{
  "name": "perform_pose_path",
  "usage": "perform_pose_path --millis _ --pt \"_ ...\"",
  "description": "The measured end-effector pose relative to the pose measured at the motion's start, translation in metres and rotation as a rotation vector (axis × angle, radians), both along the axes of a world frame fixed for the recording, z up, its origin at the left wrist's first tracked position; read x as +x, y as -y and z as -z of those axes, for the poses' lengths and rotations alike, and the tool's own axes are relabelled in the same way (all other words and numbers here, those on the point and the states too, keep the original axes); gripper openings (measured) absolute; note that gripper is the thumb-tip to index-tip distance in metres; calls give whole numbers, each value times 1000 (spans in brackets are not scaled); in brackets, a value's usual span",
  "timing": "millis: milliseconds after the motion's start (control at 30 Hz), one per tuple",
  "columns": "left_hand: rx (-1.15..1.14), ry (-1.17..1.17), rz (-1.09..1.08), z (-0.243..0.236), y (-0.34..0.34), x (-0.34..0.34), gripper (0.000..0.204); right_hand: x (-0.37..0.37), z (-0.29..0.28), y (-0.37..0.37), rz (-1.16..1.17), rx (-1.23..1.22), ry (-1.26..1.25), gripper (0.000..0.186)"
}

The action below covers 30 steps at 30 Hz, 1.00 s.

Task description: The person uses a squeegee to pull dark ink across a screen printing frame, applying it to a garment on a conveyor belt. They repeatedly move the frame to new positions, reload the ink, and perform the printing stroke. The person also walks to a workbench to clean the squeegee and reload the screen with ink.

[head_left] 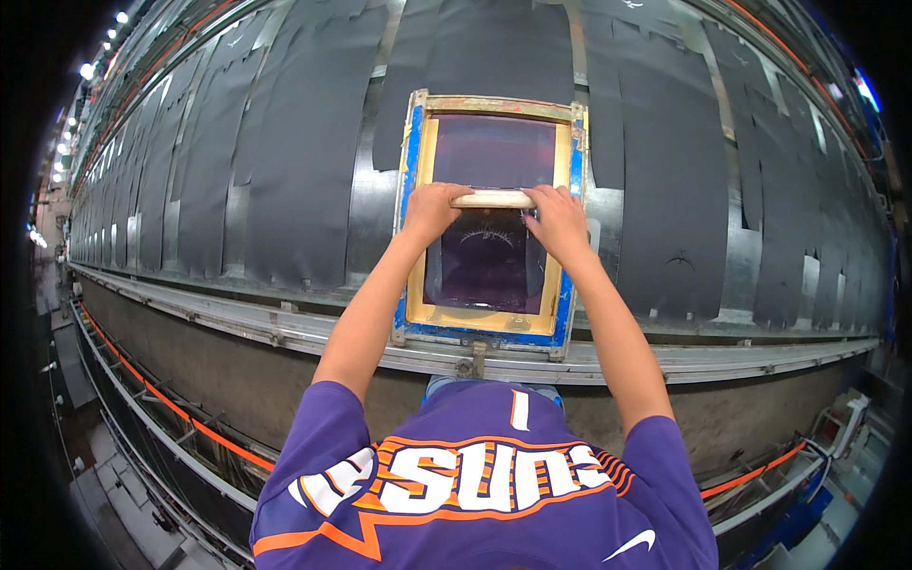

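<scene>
A squeegee with a pale wooden handle (494, 199) lies crosswise over the mesh of a screen printing frame (415, 157). My left hand (434, 211) grips its left end and my right hand (560, 223) its right end, with fingers wrapped over the top. The squeegee's blade is hidden under the handle. Below it the mesh (480, 271) looks dark purple, with a light curved design; above, it has a reddish-purple tint. Blue and yellow tape lines the frame, which rests on dark fabric panels on the long table.
Dark fabric panels (304, 152) lie side by side along the table, with strips of bare metal (373, 214) between them. A metal rail (313, 328) runs along the near edge. Behind me to the left is another rail with an orange strip (180, 408).
</scene>
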<state>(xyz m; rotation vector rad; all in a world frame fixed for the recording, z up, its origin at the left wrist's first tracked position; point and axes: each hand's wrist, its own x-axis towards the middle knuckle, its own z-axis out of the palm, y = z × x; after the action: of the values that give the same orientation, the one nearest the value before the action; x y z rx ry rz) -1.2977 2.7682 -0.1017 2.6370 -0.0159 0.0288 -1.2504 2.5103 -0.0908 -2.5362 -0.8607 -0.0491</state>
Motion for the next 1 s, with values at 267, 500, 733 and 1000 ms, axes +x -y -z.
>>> perform_pose_path --millis 267,500,733,1000 --pt "29 96 79 49 18 -104 40 -100 39 19 -18 29 -123 40" --pt "23 172 61 35 8 -54 46 -39 26 9 -15 41 37 43" --pt "63 166 89 35 -1 12 45 14 34 0 51 84 75 39" --pt "27 28 88 30 4 2 42 -7 38 5 62 71 -63 40"
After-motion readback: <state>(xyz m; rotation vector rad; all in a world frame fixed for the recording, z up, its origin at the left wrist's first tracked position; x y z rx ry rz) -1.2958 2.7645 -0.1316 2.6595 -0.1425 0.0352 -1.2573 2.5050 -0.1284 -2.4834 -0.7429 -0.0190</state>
